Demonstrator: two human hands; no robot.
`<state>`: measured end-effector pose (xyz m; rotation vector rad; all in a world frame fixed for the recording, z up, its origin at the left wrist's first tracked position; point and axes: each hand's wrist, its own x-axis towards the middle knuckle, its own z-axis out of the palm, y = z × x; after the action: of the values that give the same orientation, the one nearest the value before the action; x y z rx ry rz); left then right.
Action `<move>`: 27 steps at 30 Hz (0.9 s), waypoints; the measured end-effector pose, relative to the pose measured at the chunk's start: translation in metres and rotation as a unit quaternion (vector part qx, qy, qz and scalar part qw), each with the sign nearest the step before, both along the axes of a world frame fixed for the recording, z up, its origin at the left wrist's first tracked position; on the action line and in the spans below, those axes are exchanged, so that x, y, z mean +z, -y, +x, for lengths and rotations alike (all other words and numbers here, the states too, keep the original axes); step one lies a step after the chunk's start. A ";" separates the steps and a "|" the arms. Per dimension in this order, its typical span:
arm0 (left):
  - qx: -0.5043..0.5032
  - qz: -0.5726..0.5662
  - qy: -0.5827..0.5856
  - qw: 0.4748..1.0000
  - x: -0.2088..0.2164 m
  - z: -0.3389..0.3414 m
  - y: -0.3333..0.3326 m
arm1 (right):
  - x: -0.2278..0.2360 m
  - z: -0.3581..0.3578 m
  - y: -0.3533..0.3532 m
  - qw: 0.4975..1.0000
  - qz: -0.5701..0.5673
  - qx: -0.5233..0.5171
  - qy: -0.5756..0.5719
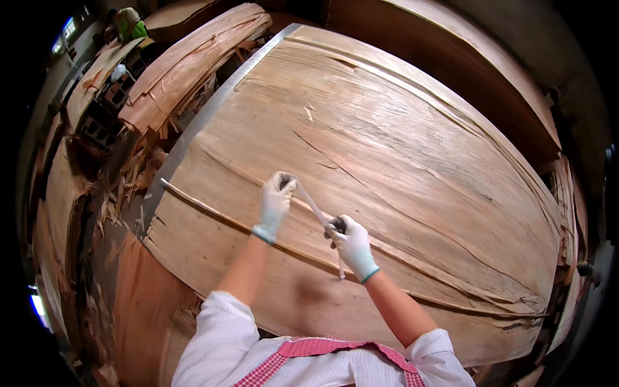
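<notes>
My left hand (pixel 277 203), in a white glove with a teal cuff, pinches one end of a narrow white strip (pixel 312 202) that looks like tape. Lower and to the right, my right hand (pixel 353 244) grips the same strip, its gloved fingertips dark. Between the two hands the strip is pulled straight, and a short tail hangs below the right one. Both hands are over a large wood veneer sheet (pixel 387 148) with wrinkles and long splits. A long thin stick (pixel 213 211) lies across the sheet's near part, passing under my forearms.
A grey metal edge (pixel 193 132) borders the sheet on the left. Beyond it are a stack of reddish veneer (pixel 200 61), torn scraps (pixel 132 171) and hollow blocks (pixel 100 132). A person in a green vest (pixel 132 26) bends at the far left. More veneer (pixel 477 71) rises at the far right.
</notes>
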<state>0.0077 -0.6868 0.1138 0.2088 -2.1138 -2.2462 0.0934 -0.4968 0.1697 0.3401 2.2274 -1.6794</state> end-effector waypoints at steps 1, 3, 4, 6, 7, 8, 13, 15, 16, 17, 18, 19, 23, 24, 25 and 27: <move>-0.001 -0.060 -0.005 0.998 -0.008 -0.016 0.006 | -0.019 -0.011 0.004 1.000 -0.007 0.000 0.018; -0.009 -0.178 -0.012 0.984 -0.027 -0.051 0.014 | -0.054 -0.034 0.011 0.999 -0.017 -0.007 0.039; 0.007 -0.249 -0.089 0.964 -0.041 -0.073 0.028 | -0.058 -0.046 0.020 0.999 -0.017 -0.003 0.043; 0.015 -0.360 -0.168 0.918 -0.050 -0.121 0.041 | -0.066 -0.076 0.033 0.999 -0.013 -0.006 0.052; 0.010 -0.401 -0.174 0.899 -0.047 -0.144 0.038 | -0.074 -0.092 0.037 0.998 -0.023 -0.023 0.050; 0.012 -0.412 -0.186 0.892 -0.047 -0.168 0.038 | -0.075 -0.107 0.043 0.997 -0.047 -0.037 0.046; 0.023 -0.527 -0.229 0.818 -0.078 -0.237 0.027 | -0.095 -0.162 0.059 0.989 -0.094 -0.095 0.055; 0.070 -0.500 -0.189 0.842 -0.090 -0.244 0.020 | -0.113 -0.171 0.061 0.984 -0.120 -0.115 0.069; 0.091 -0.446 -0.141 0.879 -0.092 -0.244 0.019 | -0.112 -0.169 0.064 0.984 -0.112 -0.116 0.070; 0.052 -0.474 -0.100 0.873 -0.091 -0.245 0.024 | -0.110 -0.169 0.067 0.981 -0.121 -0.124 0.086; 0.007 -0.497 -0.058 0.866 -0.085 -0.243 0.024 | -0.105 -0.168 0.067 0.977 -0.127 -0.138 0.103; -0.037 -0.518 -0.017 0.854 -0.082 -0.241 0.024 | -0.104 -0.166 0.067 0.976 -0.129 -0.145 0.099; -0.059 -0.610 -0.161 0.774 -0.080 -0.207 0.018 | -0.105 -0.173 0.058 0.988 -0.093 -0.111 0.056; -0.057 -0.619 -0.165 0.766 -0.081 -0.206 0.023 | -0.109 -0.171 0.052 0.992 -0.070 -0.095 0.043; -0.066 -0.622 -0.174 0.761 -0.084 -0.204 0.024 | -0.117 -0.180 0.040 0.979 0.168 -0.006 -0.118; -0.101 -0.619 -0.078 0.775 -0.074 -0.202 0.024 | -0.088 -0.205 -0.003 0.936 0.303 0.100 -0.151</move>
<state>-0.1943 -0.7105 0.0398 -0.2720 -3.0125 -0.4535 -0.1114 -0.4937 0.0818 -0.0171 2.8689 -0.9574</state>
